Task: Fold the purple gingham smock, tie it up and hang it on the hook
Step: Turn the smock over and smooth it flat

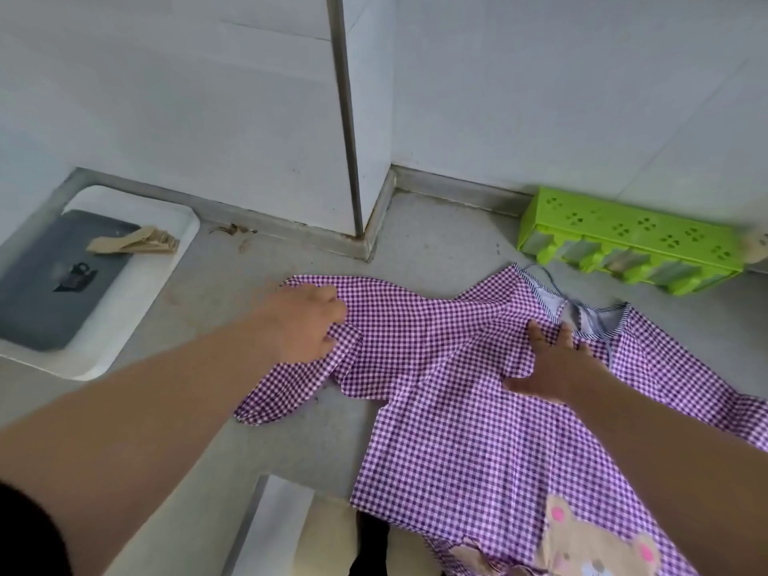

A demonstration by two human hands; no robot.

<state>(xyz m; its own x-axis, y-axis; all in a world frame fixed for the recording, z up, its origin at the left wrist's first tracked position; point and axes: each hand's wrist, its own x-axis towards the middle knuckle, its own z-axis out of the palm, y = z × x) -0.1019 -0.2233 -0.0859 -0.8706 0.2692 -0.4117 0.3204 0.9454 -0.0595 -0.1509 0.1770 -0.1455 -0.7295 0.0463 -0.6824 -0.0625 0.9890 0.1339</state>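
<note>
Smock: my purple gingham smock (pixel 457 409) lies spread on the grey floor (pixel 291 442), bear patch toward me, collar near the green basket (pixel 623 247).
Left hand: my left hand (pixel 307 322) has its fingers curled round the sleeve cloth, gripping it.
Right hand: my right hand (pixel 548 363) lies flat with fingers spread, pressing the chest below the collar and holding nothing.
Done: I judge little so far; the smock is only laid out, one sleeve gathered.
Left: folding, tying it up, hanging it; no hook is in view.
</note>
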